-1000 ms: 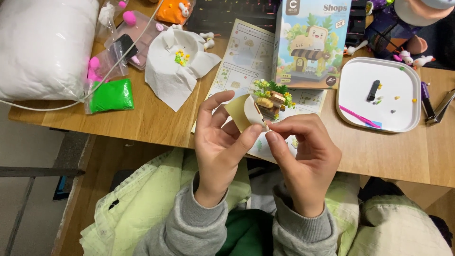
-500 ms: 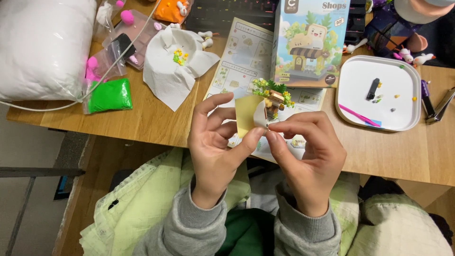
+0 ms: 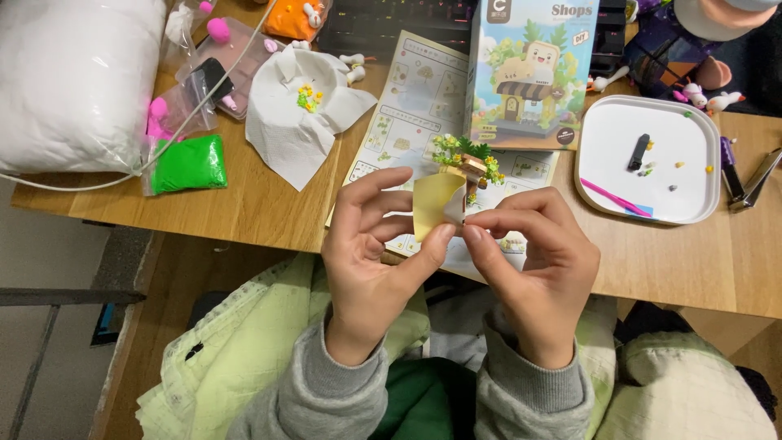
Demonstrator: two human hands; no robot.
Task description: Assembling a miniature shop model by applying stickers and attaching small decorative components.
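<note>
Left hand (image 3: 371, 244) and right hand (image 3: 533, 265) pinch a yellow sticker sheet (image 3: 436, 212) above the table's (image 3: 252, 204) near edge, partly hiding the small brick model (image 3: 468, 167); white tray (image 3: 692, 175) right.

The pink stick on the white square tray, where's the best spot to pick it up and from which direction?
Take the thin pink stick near its middle, coming straight down from above with a fingertip pinch across its width. It lies flat and slanted on the white square tray, with bare tray on both long sides, while the raised rim probably blocks a low sideways approach.
</note>
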